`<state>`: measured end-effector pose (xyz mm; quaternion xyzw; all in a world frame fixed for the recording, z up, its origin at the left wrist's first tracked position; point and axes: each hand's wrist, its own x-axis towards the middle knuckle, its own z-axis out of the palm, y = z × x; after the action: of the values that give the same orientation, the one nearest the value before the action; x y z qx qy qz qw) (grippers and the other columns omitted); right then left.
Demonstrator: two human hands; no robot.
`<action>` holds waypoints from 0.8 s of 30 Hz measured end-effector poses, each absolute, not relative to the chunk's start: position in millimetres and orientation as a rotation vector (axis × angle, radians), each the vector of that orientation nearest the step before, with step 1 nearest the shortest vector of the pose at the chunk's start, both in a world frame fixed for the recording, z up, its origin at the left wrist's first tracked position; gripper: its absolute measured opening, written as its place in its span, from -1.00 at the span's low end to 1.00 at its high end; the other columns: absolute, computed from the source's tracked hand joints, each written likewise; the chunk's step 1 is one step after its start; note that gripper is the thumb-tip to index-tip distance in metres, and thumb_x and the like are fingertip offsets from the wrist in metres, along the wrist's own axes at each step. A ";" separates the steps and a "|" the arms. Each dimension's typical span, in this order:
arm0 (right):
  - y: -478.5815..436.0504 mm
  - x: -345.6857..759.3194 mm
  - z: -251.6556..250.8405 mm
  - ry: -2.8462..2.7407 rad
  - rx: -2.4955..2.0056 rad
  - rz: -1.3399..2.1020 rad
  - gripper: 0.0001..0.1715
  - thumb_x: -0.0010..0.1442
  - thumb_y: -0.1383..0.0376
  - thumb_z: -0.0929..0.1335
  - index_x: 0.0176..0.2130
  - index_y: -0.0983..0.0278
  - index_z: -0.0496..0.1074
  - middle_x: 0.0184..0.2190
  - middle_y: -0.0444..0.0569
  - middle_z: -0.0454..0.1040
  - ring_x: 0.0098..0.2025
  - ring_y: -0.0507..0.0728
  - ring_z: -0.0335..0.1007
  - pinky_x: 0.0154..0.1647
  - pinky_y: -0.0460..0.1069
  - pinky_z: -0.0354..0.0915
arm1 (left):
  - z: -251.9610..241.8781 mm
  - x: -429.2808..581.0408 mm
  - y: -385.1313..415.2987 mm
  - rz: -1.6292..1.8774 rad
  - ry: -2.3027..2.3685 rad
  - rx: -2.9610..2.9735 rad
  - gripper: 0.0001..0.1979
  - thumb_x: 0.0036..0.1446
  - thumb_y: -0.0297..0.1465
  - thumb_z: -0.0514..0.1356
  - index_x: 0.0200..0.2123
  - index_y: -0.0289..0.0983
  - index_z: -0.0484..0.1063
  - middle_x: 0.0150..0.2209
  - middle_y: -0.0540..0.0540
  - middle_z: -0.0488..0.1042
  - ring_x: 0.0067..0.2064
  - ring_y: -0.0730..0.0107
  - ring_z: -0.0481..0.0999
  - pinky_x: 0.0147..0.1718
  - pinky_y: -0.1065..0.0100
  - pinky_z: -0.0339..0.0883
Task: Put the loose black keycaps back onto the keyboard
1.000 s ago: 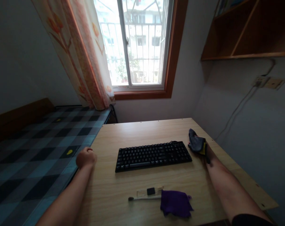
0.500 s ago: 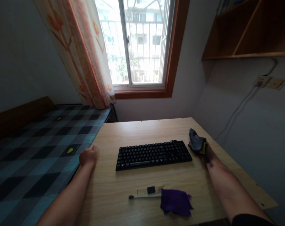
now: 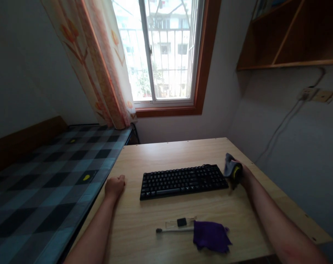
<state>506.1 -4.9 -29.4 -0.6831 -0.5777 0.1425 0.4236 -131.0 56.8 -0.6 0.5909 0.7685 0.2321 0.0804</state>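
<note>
A black keyboard point(image 3: 184, 181) lies on the light wooden table point(image 3: 155, 154), its long side roughly across my view. Beyond its right end, my right hand point(image 3: 244, 175) grips a bunched grey cloth point(image 3: 232, 167) with yellow and black parts; the cloth hides most of the fingers. My left hand point(image 3: 114, 186) rests as a loose fist on the table, left of the keyboard and apart from it. Closer to me lie a toothbrush point(image 3: 177, 230) with a dark head, a crumpled purple cloth point(image 3: 210, 236) over its handle end, and a small black square piece point(image 3: 181, 222).
A bed with a checked cover point(image 3: 59, 176) stands against the table's left side. At the back are a window point(image 3: 169, 55) and a flowered curtain point(image 3: 92, 62). Wall shelves point(image 3: 279, 40) and a socket point(image 3: 309, 94) with a cable are on the right.
My left hand has shifted right, farther onto the table. My right hand has turned with the grey cloth, near the keyboard's right end. The view has swung slightly left.
</note>
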 end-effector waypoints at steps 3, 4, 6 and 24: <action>-4.0 509.3 -19.6 -1.213 -1.664 0.590 -0.42 0.33 0.14 0.24 0.10 0.53 0.46 -0.25 0.25 0.63 -0.24 0.30 0.60 -0.29 0.10 0.49 | -8.2 -102.7 42.6 0.861 2.154 1.836 -0.58 0.20 -0.29 -0.07 -0.37 -0.26 0.58 -0.31 -0.22 0.62 -0.18 0.03 0.60 -0.23 0.21 0.42; -1.4 505.9 -14.1 -1.168 -1.647 0.647 -0.43 0.27 0.14 0.30 0.10 0.51 0.48 -0.19 0.23 0.63 -0.20 0.30 0.60 -0.24 0.10 0.49 | -11.2 -91.0 38.4 0.928 2.098 1.871 -0.55 0.25 -0.27 -0.10 -0.22 -0.27 0.58 -0.16 -0.22 0.62 -0.08 0.07 0.58 -0.13 0.22 0.43; 5.6 491.2 -3.3 -1.219 -1.636 0.661 -0.45 0.20 0.15 0.36 0.07 0.44 0.52 -0.06 0.20 0.61 -0.09 0.31 0.57 -0.10 0.10 0.47 | -17.2 -67.7 31.6 1.022 1.976 1.945 -0.52 0.29 -0.22 -0.11 -0.02 -0.28 0.52 0.00 -0.21 0.57 0.08 0.11 0.52 0.05 0.21 0.39; -16.8 402.3 3.0 -2.226 -1.786 0.011 -0.43 0.18 0.23 0.37 0.17 0.26 0.49 0.23 0.14 0.42 0.31 0.39 0.24 0.35 0.33 0.04 | -34.6 -36.6 23.8 0.955 1.547 2.223 -0.50 0.20 -0.20 0.17 0.19 -0.19 0.43 0.24 -0.22 0.40 0.27 0.00 0.34 0.29 -0.04 0.17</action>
<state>402.3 -16.8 3.0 -0.6192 -0.7720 0.0037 0.1433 -36.6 23.8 -34.6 0.7669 0.5340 0.3295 0.1346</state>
